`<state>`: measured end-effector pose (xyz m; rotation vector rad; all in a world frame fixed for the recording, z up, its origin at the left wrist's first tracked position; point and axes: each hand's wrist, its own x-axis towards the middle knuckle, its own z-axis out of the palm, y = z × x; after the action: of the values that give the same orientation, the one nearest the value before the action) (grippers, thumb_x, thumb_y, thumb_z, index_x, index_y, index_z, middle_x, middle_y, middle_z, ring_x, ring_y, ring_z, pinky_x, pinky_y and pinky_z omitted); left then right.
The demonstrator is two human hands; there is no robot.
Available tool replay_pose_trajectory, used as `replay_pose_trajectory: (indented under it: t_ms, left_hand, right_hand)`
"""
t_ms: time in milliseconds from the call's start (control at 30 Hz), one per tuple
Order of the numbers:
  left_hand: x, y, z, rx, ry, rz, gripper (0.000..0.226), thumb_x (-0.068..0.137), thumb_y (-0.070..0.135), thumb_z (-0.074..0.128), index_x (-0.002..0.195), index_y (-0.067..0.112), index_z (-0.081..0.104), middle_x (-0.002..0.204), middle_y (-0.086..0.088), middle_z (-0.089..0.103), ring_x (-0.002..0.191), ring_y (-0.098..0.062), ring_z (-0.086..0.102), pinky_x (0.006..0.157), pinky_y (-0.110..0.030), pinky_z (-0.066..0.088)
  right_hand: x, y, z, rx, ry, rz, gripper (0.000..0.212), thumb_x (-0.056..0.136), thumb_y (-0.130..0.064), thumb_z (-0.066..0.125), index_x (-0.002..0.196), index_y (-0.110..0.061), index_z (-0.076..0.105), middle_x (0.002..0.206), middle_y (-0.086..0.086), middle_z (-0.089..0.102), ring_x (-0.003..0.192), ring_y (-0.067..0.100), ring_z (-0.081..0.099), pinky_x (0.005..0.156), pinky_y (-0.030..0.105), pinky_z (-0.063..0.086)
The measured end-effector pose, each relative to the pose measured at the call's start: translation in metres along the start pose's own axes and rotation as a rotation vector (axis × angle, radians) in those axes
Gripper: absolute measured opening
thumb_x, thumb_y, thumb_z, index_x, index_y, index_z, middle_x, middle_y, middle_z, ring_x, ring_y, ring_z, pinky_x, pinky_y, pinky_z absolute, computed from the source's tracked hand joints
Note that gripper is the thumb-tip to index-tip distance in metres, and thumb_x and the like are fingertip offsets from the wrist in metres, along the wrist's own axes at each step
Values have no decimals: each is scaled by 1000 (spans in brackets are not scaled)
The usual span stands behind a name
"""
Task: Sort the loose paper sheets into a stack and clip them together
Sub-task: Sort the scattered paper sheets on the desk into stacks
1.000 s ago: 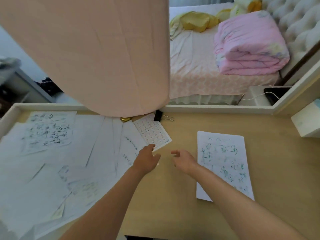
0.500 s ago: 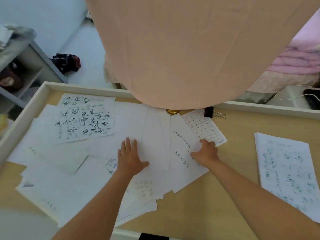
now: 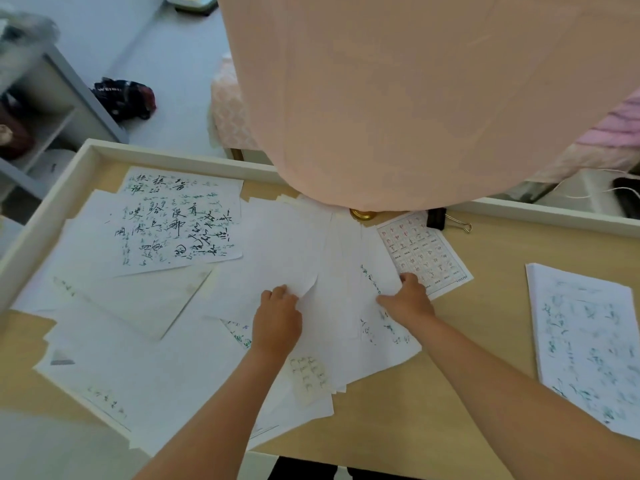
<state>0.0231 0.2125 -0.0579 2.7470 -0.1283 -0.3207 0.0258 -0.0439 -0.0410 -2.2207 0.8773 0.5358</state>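
Half a second earlier my left hand [image 3: 277,320] had lain flat with its fingers spread. Here those fingers had curled, pinching the raised corner of a blank sheet [image 3: 284,244] in the middle of the wooden desk [image 3: 433,393]. My right hand [image 3: 407,301] had kept its place, fingers bent over the edge of a handwritten sheet [image 3: 381,261] and thumb stretched along the paper. Both forearms reached straight forward.

The loose sheets [image 3: 156,358] lay fanned and overlapping across the desk's left half, mostly white, some faintly inked. A neat stack [image 3: 588,341] sat well apart at the right.

Farther off, a calligraphy sheet [image 3: 180,220] lay on top of the spread, and a grid sheet [image 3: 424,252] lay just beyond my right hand. A black binder clip [image 3: 436,219] touched its far corner. A peach lampshade [image 3: 398,98] hung over the desk's far edge.
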Motion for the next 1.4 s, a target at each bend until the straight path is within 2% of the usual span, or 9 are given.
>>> replay_pose_trajectory:
  t_ms: [167, 367, 467, 533, 600, 733, 900, 1167, 1400]
  left_hand:
    - [1, 9, -16, -255, 19, -37, 22, 91, 6, 51, 95, -1, 71, 86, -4, 64, 87, -24, 59, 74, -29, 43]
    - [-4, 31, -15, -419, -248, 69, 37, 96, 43, 56, 125, 23, 68, 134, 8, 60, 124, -9, 52, 109, -32, 39]
    - [9, 14, -10, 13, -28, -22, 58, 94, 49, 54, 148, 29, 42, 162, -4, 23, 151, -28, 13, 120, -50, 15]
    - [12, 3, -10, 78, -116, -191, 74, 93, 53, 52, 155, 28, 21, 165, -10, 0, 151, -35, -4, 119, -55, 9]
    - [9, 0, -7, 62, -225, -195, 80, 92, 59, 51, 156, 30, 15, 165, -7, -6, 151, -34, -5, 119, -54, 12]
    - [-5, 8, -6, -96, -182, -49, 69, 93, 48, 58, 153, 29, 31, 163, 0, 20, 149, -27, 15, 119, -44, 20]
    - [-1, 5, -13, -272, 43, -197, 65, 93, 27, 63, 150, 18, 35, 156, -6, 35, 141, -27, 31, 117, -42, 29]
    - [23, -11, -16, 70, -118, -222, 110, 81, 59, 67, 157, 14, 1, 165, -9, 1, 152, -29, 3, 121, -48, 16]
    - [46, -17, -32, 192, -120, -154, 120, 58, 76, 74, 149, 13, 27, 140, -9, 38, 129, -29, 36, 102, -43, 42]
  right_hand:
    - [-3, -11, 4, 71, -65, -37, 8, 84, -12, 62, 88, -18, 64, 90, 2, 70, 71, 15, 61, 60, 26, 48]
    - [-12, -17, 8, 154, -34, -48, 27, 88, -6, 45, 107, -18, 61, 100, 0, 67, 70, 12, 58, 55, 25, 41]
    - [-14, -25, 8, 360, -119, 68, 22, 98, -16, 43, 103, -10, 64, 106, 8, 64, 86, 23, 60, 77, 32, 45]
    - [-13, -28, 8, 489, -163, 144, 49, 100, -38, 50, 137, -6, 52, 133, 9, 55, 122, 30, 53, 100, 37, 41]
    - [-9, -28, 15, 531, -198, 107, 59, 90, -43, 66, 137, -9, 54, 136, 6, 57, 121, 27, 56, 98, 35, 44]
    - [-4, -23, 27, 407, -170, 26, 39, 77, -18, 81, 114, -12, 67, 109, 3, 71, 94, 21, 66, 85, 33, 55]
    - [-6, -3, 3, 485, -245, 10, 33, 81, -7, 78, 110, -16, 66, 104, 0, 69, 94, 20, 66, 82, 33, 55]
    - [3, 60, -41, 623, -228, 164, 39, 83, -2, 75, 120, -10, 65, 110, 8, 72, 99, 31, 68, 90, 50, 55]
    - [5, 55, -38, 497, -213, 60, 36, 82, -8, 78, 114, -19, 65, 108, 2, 71, 98, 23, 68, 90, 45, 56]
